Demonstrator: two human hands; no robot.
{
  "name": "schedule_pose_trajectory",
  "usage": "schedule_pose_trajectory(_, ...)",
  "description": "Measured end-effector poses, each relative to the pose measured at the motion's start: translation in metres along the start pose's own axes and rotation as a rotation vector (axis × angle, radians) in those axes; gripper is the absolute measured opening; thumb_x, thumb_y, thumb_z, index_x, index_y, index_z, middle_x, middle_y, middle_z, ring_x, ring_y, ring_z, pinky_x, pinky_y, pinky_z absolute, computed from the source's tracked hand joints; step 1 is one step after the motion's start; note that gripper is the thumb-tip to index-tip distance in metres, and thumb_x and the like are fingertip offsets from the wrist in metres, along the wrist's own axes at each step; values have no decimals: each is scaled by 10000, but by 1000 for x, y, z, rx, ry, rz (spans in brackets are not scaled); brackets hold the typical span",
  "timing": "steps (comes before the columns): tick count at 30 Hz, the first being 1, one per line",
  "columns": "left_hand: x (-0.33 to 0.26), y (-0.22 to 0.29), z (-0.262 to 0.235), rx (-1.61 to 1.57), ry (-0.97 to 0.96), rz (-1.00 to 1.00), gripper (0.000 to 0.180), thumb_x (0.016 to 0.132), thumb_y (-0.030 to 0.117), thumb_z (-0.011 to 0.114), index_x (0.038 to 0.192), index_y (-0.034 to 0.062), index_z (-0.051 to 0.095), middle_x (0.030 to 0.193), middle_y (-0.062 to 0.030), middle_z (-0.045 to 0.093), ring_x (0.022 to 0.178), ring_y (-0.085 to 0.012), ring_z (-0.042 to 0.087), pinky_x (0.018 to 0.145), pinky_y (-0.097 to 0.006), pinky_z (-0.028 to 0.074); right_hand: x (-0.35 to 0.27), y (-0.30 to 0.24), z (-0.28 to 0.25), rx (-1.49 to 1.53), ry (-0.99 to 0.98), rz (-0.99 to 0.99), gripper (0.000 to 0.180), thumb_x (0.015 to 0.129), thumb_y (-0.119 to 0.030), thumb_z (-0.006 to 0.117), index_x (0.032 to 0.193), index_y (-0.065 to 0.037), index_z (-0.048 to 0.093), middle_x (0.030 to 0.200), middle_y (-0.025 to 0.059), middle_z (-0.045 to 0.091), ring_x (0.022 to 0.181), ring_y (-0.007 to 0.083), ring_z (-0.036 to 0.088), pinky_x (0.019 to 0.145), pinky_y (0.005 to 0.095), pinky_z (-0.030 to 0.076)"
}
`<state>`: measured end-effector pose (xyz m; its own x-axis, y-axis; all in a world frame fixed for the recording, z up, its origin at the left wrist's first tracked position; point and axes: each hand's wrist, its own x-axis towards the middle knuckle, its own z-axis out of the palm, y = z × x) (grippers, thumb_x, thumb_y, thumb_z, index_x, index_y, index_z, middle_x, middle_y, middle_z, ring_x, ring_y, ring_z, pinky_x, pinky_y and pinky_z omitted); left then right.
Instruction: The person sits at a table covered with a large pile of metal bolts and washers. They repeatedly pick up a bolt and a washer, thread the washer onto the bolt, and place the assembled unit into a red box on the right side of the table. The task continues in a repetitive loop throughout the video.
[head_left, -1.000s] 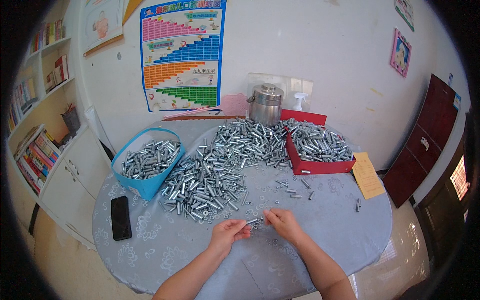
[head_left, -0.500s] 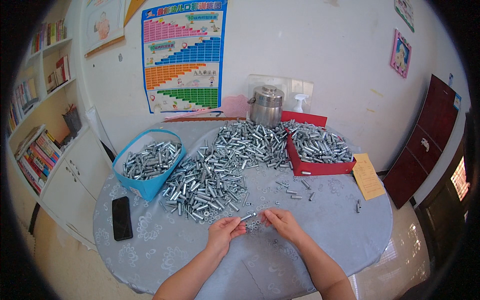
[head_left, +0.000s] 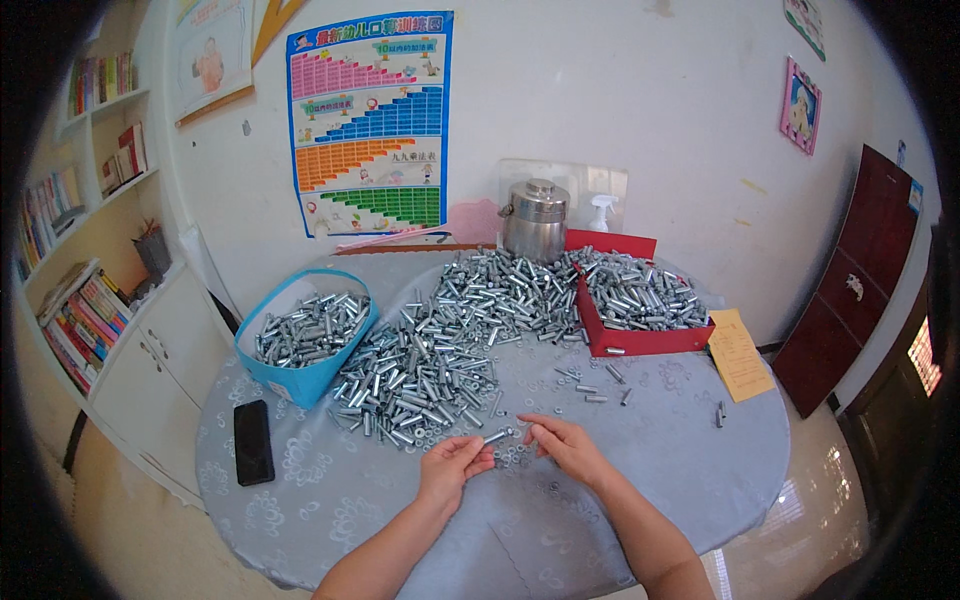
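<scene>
One metal bolt [head_left: 495, 437] at lower centre of the frame, pinched between thumb and fingers of the left hand [head_left: 449, 470]; just beside its far end, the right hand [head_left: 567, 449], index finger stretched out, loosely spread. Near both, washers [head_left: 515, 456]; farther out, bolt heap [head_left: 425, 378] at centre, blue bin [head_left: 300, 385] centre left.

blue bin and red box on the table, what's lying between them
In the head view, a loose heap of metal fasteners lies between the blue bin and red box.
</scene>
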<state>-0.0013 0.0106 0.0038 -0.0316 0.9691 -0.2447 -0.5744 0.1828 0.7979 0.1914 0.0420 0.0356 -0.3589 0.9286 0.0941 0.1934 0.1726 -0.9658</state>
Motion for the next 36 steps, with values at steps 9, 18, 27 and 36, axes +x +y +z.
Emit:
schedule_pose_trajectory(9,4,8,-4,-20,77,91,149,831,73,574,916,-47,551,843,-135,611,717,-181,612,657,-278,540,9,29,-17,176,54,95,403,914,-318,432,784,4,636,701,44,602,632,100,524,604,229,423)
schedule_pose_trajectory(18,64,92,-66,-99,446,490,116,822,41,572,904,-38,550,831,-119,601,728,-178,601,647,-288,541,18,49,-47,210,454,-60,369,898,-300,471,758,-2,639,645,26,582,579,63,486,542,207,386)
schedule_pose_trajectory(27,90,137,-80,670,305,796,237,784,67,615,1006,-15,599,905,-75,633,776,-129,583,686,-253,471,24,61,-64,313,705,-119,336,907,-286,454,850,-6,630,689,10,577,569,58,454,529,203,365)
schedule_pose_trajectory(36,55,57,-9,1617,-368,1017,187,677,16,586,850,50,645,839,-94,599,879,-267,518,769,-348,428,17,69,-104,264,1033,-217,233,897,-188,456,995,-27,593,774,29,582,661,73,481,579,214,389)
